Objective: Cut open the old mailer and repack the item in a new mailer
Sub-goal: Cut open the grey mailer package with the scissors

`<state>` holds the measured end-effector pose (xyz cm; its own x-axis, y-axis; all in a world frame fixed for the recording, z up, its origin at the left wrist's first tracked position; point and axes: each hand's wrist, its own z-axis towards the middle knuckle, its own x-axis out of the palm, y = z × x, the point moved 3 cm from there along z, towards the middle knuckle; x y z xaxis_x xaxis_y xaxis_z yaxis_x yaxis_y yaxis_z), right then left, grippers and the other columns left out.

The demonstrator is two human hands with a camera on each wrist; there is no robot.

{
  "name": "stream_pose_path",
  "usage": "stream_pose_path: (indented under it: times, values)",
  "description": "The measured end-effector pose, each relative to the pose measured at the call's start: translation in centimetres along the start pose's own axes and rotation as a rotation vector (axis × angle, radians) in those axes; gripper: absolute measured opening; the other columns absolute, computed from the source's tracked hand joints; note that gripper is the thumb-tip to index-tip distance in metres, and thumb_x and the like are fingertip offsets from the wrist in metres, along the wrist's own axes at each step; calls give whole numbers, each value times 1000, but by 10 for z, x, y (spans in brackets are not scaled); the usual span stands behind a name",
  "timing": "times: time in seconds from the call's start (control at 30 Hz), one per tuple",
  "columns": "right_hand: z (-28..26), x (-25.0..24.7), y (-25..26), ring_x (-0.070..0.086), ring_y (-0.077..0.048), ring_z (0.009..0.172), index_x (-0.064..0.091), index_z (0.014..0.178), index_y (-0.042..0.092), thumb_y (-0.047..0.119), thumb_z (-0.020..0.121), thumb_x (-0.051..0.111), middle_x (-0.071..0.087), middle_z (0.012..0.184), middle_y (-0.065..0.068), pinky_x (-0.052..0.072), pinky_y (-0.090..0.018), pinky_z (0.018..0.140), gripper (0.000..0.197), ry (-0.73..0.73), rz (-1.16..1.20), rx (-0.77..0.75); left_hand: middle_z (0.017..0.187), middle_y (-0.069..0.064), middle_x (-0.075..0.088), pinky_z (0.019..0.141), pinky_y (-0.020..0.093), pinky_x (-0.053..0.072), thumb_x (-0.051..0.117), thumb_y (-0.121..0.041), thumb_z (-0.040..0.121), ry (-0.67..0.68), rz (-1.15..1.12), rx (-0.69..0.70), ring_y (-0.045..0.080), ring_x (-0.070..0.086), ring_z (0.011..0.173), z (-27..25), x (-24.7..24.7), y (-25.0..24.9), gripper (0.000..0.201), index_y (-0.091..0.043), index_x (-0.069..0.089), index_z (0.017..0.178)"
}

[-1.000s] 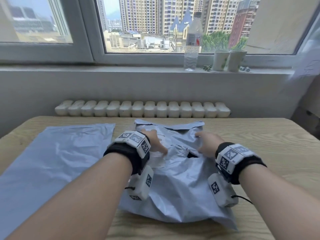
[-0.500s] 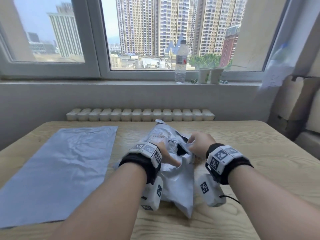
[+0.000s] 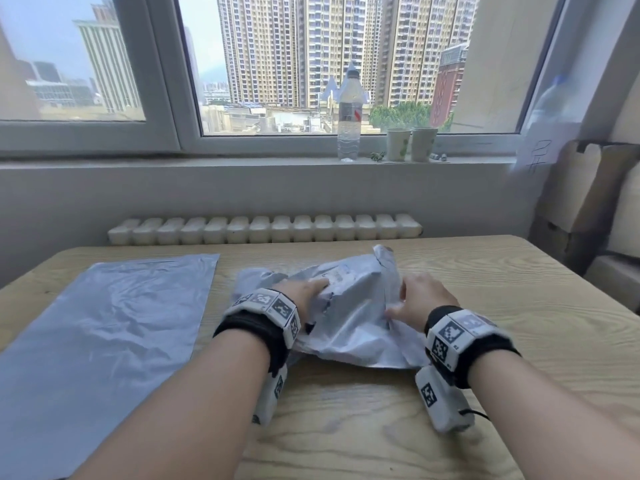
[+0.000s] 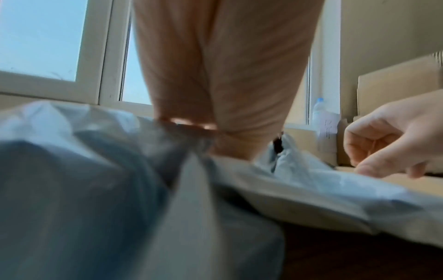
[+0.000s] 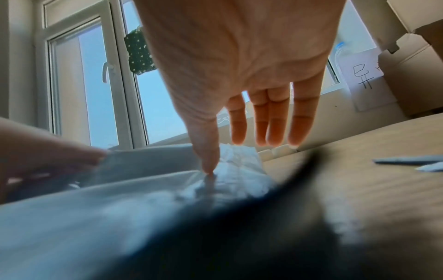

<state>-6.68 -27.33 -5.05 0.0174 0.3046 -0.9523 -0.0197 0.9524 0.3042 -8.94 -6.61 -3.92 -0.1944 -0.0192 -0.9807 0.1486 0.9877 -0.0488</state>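
Observation:
The old mailer (image 3: 349,306), crumpled grey plastic with a white label, lies in the middle of the wooden table (image 3: 519,323). A dark torn opening shows near its left side. My left hand (image 3: 308,292) lies on the mailer's left part, and the plastic (image 4: 196,151) bunches up into its grip; its fingertips are hidden there. My right hand (image 3: 412,303) is at the mailer's right side. Its fingers (image 5: 275,123) hang straight, and only the thumb touches the plastic (image 5: 237,166). The new mailer (image 3: 104,323) lies flat at the left.
A white radiator (image 3: 263,228) runs behind the table's far edge. On the windowsill stand a water bottle (image 3: 349,116) and two paper cups (image 3: 410,143). Cardboard boxes (image 3: 595,202) stand at the right. Thin grey strips (image 5: 407,163) lie on the table right of the mailer.
The old mailer has dropped from a bunched, raised shape to lie lower and wider. My hands have moved apart, and the right hand's fingers have straightened off the plastic.

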Motion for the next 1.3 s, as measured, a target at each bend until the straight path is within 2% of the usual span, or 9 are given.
stream_pose_path:
  times: [0.17,0.27,0.4,0.53,0.63,0.77,0.97,1.13,1.3]
  values:
    - [-1,15,1,54,-14,64,51,71,25,67,66,64,57,69,5,39,-27,53,44,188,-61,-40,131,4,57,91,38,52,61,-3,82,-10,148,-49,24,58,115,13,0,12,70,-32,39,141]
    - [-6,16,6,55,-15,59,51,63,20,55,70,65,57,62,2,37,-24,50,38,223,-65,-26,125,5,56,96,42,47,55,-11,87,-153,156,-80,25,52,118,16,-5,-1,41,-24,55,126]
    - [-9,22,6,57,-17,60,51,62,16,37,79,59,57,64,-1,40,-24,52,28,237,-47,-14,128,2,48,99,40,44,55,-19,85,-290,-32,-4,22,44,122,14,-10,-25,46,-29,54,130]
    - [-17,21,-1,64,-20,67,56,65,15,25,80,57,66,73,-5,48,-26,58,18,250,35,16,132,-2,40,94,38,50,73,-44,73,-104,-60,59,20,54,113,8,11,-38,72,-33,44,138]
    - [-27,17,-9,62,-24,69,48,61,17,22,82,54,65,74,-7,45,-25,55,23,232,77,27,146,1,24,102,42,45,85,-28,62,4,71,47,26,42,129,3,27,-32,101,-33,28,146]
    - [-35,16,-17,58,-23,65,49,64,15,28,86,56,60,69,-5,46,-27,58,26,220,129,38,159,1,6,109,46,38,76,-4,69,52,99,28,28,27,140,-2,28,-25,104,-35,19,150]
    - [-44,17,-21,66,-27,76,68,91,1,39,94,49,72,89,-15,56,-40,79,42,212,207,7,132,2,47,101,40,44,51,-14,88,-321,-130,32,23,47,122,-6,13,-53,44,-27,53,131]
    - [-45,11,-44,65,-22,81,70,87,11,22,88,53,71,88,-6,51,-30,72,20,155,71,50,111,1,58,92,36,42,50,-19,90,-480,171,-24,23,46,111,-12,18,-76,24,-23,68,104]
    - [-49,0,-76,58,-24,100,67,99,17,13,82,50,65,107,-5,50,-32,83,25,82,-50,144,100,0,70,81,36,56,58,-14,78,-228,-215,-57,22,65,92,-4,35,-77,22,-24,75,89]
